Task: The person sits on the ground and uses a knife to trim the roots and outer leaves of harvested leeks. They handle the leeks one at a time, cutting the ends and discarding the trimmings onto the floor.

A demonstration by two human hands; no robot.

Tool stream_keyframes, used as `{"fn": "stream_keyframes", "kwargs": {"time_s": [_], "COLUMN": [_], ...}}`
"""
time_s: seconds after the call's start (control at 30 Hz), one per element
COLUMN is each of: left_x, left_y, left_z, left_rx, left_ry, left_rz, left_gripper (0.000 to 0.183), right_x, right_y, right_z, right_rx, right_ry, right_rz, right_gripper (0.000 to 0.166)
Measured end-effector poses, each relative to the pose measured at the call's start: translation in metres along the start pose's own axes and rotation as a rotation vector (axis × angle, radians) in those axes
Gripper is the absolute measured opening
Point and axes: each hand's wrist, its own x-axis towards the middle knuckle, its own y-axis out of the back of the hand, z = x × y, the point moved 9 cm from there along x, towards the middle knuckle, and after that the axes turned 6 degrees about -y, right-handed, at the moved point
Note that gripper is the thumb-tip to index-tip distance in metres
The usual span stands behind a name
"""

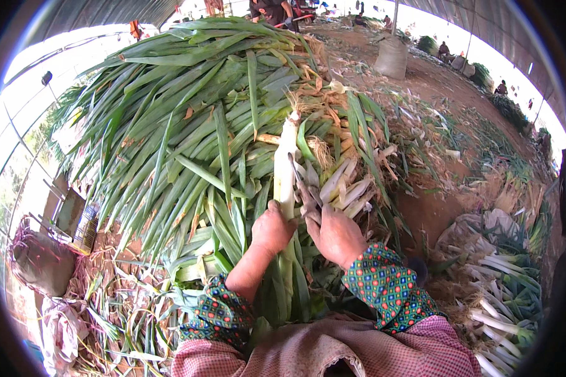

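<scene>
Upright before me stands a thick leek (pixel 284 165), its white stem and root tuft pointing away from me. My left hand (pixel 273 228) grips the stem at its lower part, and the green leaves hang down towards my lap. In my right hand (pixel 337 233) is a slim metal cutting tool (pixel 306 191), seemingly scissors, its tip against the right side of the stem. Fingers cover its handles. Behind both hands rises a large heap of leeks (pixel 184 108), leaves to the left and roots to the right. Peeled-back pale sheaths (pixel 346 186) lie just right of the tool.
Leeks with white stems (pixel 497 306) lie on the ground at the right. Leaf scraps (pixel 127 325) litter the floor at left, near a dark bundle (pixel 45 264). A full sack (pixel 391 56) stands by a pole. Beyond the heap a person (pixel 271 12) holds a red-handled tool.
</scene>
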Motion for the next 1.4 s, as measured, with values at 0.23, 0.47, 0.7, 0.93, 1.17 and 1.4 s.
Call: {"fn": "stream_keyframes", "kwargs": {"time_s": [0.23, 0.47, 0.7, 0.93, 1.17, 1.4], "left_x": [0.015, 0.026, -0.015, -0.061, -0.041, -0.001], "left_y": [-0.006, -0.011, 0.066, 0.188, 0.191, 0.043], "left_z": [0.002, -0.022, 0.010, 0.024, 0.018, 0.046], "left_rx": [-0.189, -0.497, -0.684, -0.865, -0.770, -0.720], "left_ry": [-0.010, 0.034, 0.013, -0.028, -0.096, -0.023], "left_rz": [-0.148, -0.157, -0.231, 0.170, 0.142, -0.183], "left_gripper": [0.060, 0.051, 0.042, 0.029, 0.028, 0.042], "right_x": [0.021, 0.016, -0.008, -0.077, -0.155, -0.154], "right_y": [0.018, 0.010, 0.021, 0.035, 0.012, 0.008], "right_z": [0.027, 0.022, 0.047, 0.129, 0.104, 0.115], "right_rx": [0.017, 0.074, 0.186, 0.237, 0.353, 0.217], "right_ry": [-0.075, -0.012, -0.137, -0.239, -0.163, -0.236], "right_rz": [0.082, 0.045, -0.008, 0.012, -0.253, -0.218], "right_gripper": [0.038, 0.042, 0.032, 0.039, 0.044, 0.039]}}
